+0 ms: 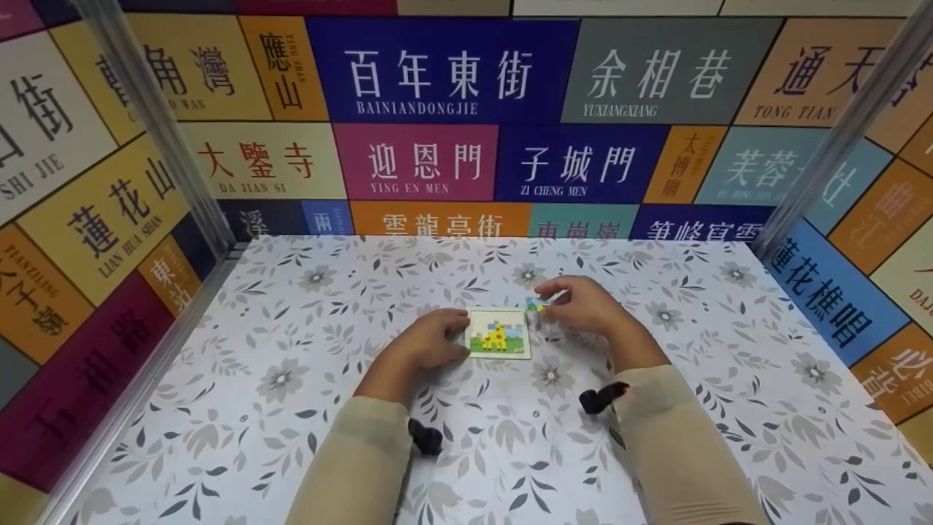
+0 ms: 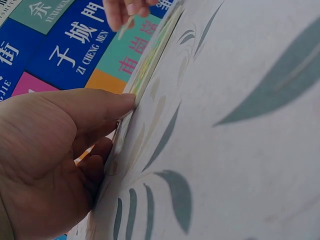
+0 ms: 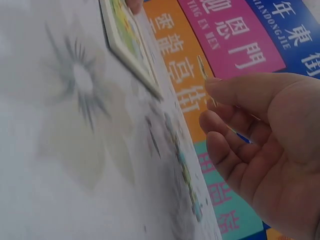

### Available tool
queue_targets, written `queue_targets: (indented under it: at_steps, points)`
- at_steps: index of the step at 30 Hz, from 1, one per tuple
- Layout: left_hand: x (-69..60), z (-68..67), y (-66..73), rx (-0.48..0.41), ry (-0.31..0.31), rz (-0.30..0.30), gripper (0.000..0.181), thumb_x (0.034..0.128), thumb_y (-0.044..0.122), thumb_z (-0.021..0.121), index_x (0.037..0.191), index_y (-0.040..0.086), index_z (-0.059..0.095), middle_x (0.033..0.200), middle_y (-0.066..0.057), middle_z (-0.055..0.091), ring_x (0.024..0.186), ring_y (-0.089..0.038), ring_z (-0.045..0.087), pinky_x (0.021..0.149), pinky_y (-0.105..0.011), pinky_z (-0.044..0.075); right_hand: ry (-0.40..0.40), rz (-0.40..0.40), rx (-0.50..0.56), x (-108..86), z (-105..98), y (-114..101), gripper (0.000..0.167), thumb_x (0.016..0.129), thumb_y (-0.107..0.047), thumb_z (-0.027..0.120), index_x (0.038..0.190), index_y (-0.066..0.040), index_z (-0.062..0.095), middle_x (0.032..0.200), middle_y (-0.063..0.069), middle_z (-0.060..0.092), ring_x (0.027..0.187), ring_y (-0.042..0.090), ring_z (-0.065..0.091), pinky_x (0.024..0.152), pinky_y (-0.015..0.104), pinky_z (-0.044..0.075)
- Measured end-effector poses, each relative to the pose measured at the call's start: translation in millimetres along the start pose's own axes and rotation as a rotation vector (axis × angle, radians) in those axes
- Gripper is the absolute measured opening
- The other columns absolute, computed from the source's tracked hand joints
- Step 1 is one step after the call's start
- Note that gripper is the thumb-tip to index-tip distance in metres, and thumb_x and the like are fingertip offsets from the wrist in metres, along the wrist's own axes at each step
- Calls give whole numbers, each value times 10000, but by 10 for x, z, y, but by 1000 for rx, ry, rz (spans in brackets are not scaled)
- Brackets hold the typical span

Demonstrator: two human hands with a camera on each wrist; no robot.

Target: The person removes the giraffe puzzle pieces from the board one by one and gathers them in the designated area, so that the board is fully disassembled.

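Observation:
A small square picture puzzle (image 1: 498, 354) with a pale rim lies flat on the table, showing a yellow giraffe on green and blue. My left hand (image 1: 430, 339) grips its left side; in the left wrist view the thumb (image 2: 131, 101) presses on the rim. Just right of the puzzle, my right hand (image 1: 587, 305) is raised off the table. It pinches a thin piece (image 3: 202, 66), seen edge-on in the right wrist view, so its picture is hidden. Below that hand, several small coloured pieces (image 3: 185, 172) lie in a row on the table.
The tabletop (image 1: 291, 423) has a white covering with grey leaves and flowers. Behind it stands a wall (image 1: 437, 65) of coloured sign panels, with clear upright edges at the left and right back corners. Black straps and mounts sit at both sleeve cuffs.

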State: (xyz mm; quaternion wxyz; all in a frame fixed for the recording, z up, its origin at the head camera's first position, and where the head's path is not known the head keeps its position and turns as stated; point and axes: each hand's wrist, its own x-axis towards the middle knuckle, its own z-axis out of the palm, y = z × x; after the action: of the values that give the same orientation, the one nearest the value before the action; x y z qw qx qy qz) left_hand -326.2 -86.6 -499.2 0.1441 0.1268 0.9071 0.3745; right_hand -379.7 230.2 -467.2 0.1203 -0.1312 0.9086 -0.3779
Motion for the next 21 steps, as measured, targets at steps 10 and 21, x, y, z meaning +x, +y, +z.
queue_targets:
  at_steps: [10, 21]
  points:
    - [7, 2, -21, -9, 17, 0, 614, 948, 192, 781, 1536, 180, 605, 1683, 35, 476, 1614, -254, 370, 1339, -463, 290, -39, 79, -44, 31, -24, 179, 462, 917, -232, 833, 1367, -211, 729, 1363, 70, 715, 1144, 259, 681, 831, 334, 589]
    - [-17, 11, -18, -21, 19, -5, 634, 942, 200, 784, 1546, 178, 593, 1693, 47, 461, 1614, -251, 373, 1338, -460, 292, -43, 87, -7, 4, 57, 262, 458, 905, -182, 844, 1347, -184, 727, 1363, 72, 729, 1036, 231, 671, 799, 328, 575]
